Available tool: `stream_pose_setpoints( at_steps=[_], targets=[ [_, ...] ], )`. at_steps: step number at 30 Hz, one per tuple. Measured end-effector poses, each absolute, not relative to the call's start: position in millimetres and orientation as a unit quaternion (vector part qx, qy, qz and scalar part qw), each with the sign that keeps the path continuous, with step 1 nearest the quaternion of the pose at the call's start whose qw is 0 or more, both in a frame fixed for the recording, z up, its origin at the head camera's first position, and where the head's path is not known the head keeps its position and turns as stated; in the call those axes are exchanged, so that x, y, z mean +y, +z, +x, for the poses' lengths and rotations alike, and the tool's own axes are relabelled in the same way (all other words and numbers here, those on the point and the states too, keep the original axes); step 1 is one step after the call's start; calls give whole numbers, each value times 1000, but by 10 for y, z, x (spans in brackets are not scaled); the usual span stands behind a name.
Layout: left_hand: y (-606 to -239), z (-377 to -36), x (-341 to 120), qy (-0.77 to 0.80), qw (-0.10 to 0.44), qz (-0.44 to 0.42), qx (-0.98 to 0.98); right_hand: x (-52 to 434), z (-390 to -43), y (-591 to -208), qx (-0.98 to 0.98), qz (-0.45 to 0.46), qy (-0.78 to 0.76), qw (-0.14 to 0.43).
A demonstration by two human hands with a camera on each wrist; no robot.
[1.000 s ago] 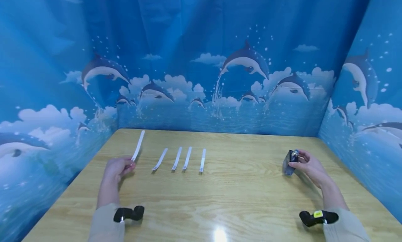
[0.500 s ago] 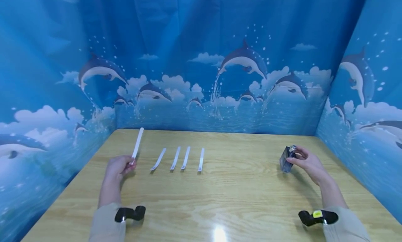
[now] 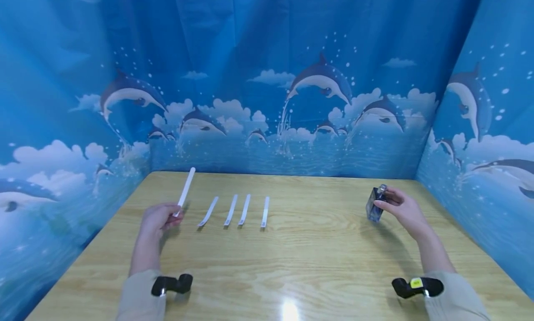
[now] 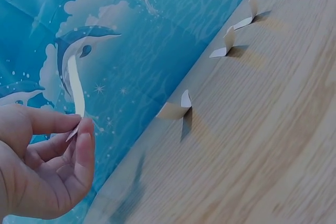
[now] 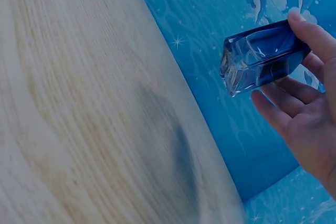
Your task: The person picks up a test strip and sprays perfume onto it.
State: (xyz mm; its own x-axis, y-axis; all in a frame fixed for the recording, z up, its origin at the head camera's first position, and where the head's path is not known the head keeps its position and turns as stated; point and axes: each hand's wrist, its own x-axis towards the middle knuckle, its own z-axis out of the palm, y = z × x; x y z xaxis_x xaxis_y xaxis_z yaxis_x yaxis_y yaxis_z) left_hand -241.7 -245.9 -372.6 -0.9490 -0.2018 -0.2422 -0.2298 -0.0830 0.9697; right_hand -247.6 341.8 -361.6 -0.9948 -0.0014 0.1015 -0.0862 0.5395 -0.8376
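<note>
My left hand [image 3: 158, 218] pinches the lower end of a white paper test strip [image 3: 186, 187] between thumb and fingers. The strip rises from the fingertips and leans away to the right; in the left wrist view the strip [image 4: 77, 90] curves upward. On the right, my right hand [image 3: 403, 210] grips a blue glass perfume bottle [image 3: 373, 207] near its silver-coloured neck. In the right wrist view the perfume bottle [image 5: 257, 59] has a clear, thick base and hangs above the table, its shadow below. Thumb and fingers lie on opposite sides of it.
Several more white strips lie in a row on the wooden table [image 3: 292, 256], one strip [image 3: 208, 212] closest to my left hand. In the left wrist view each strip [image 4: 176, 109] is bent, with an end lifted. A dolphin-print curtain [image 3: 250, 80] encloses the back and sides.
My right hand has lifted the perfume bottle slightly and moved it left. The strip in my left hand has tilted a little to the right. The head view has shifted slightly.
</note>
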Motion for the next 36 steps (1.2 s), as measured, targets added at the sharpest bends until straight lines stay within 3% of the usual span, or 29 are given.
stream_pose_setpoints(
  at_steps=[15,36],
  targets=[
    [-3717,-2444,-2333,689,18,-120,715,3320,-2489,-3589,-860,57,496,110],
    [-3675,-2561,-1815,703,46,-42,708,3185,-2465,-3526,-858,79,498,97]
  ],
)
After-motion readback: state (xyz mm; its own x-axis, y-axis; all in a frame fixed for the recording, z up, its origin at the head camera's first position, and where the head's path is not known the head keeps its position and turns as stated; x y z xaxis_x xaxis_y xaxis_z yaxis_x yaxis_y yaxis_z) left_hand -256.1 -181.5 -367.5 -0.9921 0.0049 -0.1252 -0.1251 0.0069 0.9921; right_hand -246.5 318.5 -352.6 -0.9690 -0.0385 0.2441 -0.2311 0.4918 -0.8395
